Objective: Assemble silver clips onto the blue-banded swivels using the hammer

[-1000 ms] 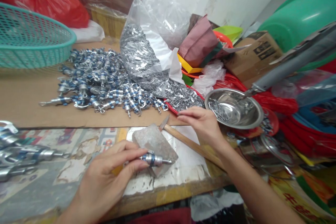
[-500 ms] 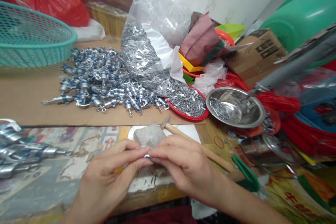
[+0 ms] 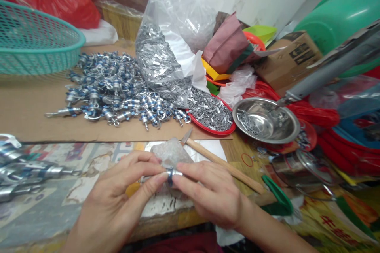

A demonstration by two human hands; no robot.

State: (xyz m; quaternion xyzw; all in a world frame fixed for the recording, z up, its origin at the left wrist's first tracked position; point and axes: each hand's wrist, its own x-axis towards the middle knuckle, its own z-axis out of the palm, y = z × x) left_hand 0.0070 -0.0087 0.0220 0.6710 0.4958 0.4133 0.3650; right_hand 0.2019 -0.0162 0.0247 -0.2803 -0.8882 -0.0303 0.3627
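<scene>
Between my two hands is a small silver metal fitting with a blue band (image 3: 170,176), mostly covered by fingers. My left hand (image 3: 127,189) pinches its left end between thumb and forefinger. The fingers of my right hand (image 3: 210,189) close on its right end. Just behind the fitting lies a grey stone block (image 3: 170,151). A hammer (image 3: 222,162) with a wooden handle rests to the right of the stone, its head touching or close to it. More silver and blue fittings (image 3: 25,172) lie at the left edge.
A heap of similar fittings (image 3: 109,83) covers the cardboard (image 3: 26,114). Behind it stand a turquoise basket (image 3: 38,53) and a clear bag of small metal pieces (image 3: 160,63). A red dish (image 3: 218,133), a steel bowl (image 3: 267,138) and a green basin (image 3: 341,16) are at right.
The fitting has turned in my fingers, so its blue band and silver body now show. My right hand has shifted slightly lower, and my fingers sit further apart along the fitting.
</scene>
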